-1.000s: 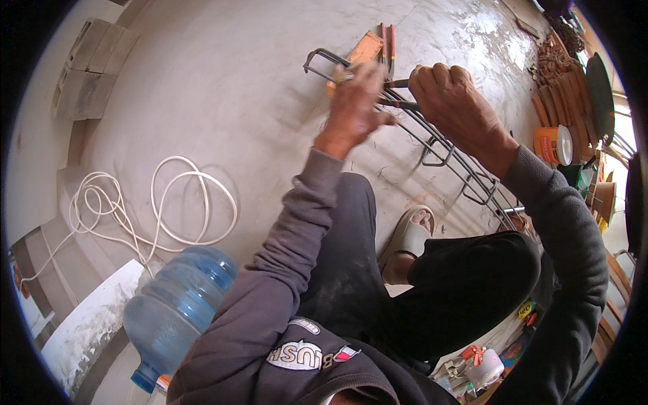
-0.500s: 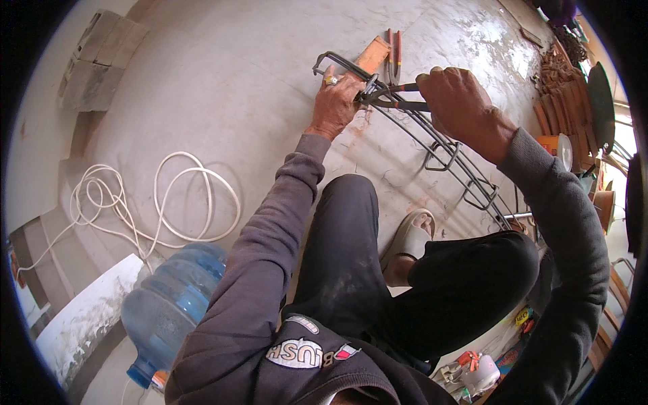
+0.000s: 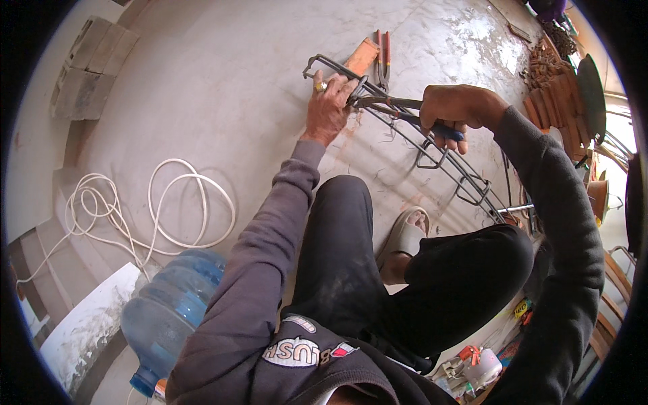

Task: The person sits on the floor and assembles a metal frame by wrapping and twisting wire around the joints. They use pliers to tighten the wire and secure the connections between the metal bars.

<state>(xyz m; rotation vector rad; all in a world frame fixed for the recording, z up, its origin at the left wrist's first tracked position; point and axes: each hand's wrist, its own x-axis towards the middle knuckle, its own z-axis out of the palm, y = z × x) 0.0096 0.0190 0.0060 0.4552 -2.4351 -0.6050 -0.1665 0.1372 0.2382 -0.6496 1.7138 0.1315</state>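
My left hand [image 3: 329,108], with a ring on a finger, is closed around the near end of a long cage of dark steel rebar [image 3: 442,152] with bent square stirrups. Against the joint beside those fingers rest the jaws of a pair of pincers [image 3: 391,102]. My right hand [image 3: 453,115] grips the pincers' handles, and a blue handle end shows below the palm. Whether the jaws bite on wire cannot be made out. Under the cage's upper end lies an orange brick [image 3: 363,57]. A second hand tool with red handles [image 3: 383,61] lies beside the brick.
A coiled white cable [image 3: 192,206] and a blue water bottle [image 3: 172,304] lie at my left. Grey blocks [image 3: 94,64] stand far left. Stacked reddish tiles [image 3: 550,104] line the right side. My sandalled foot [image 3: 405,239] is just below the cage.
My right hand has turned over and dropped slightly, swinging the pincers' handles lower and closer together. The left hand keeps its hold on the cage. The whole view has shifted slightly.
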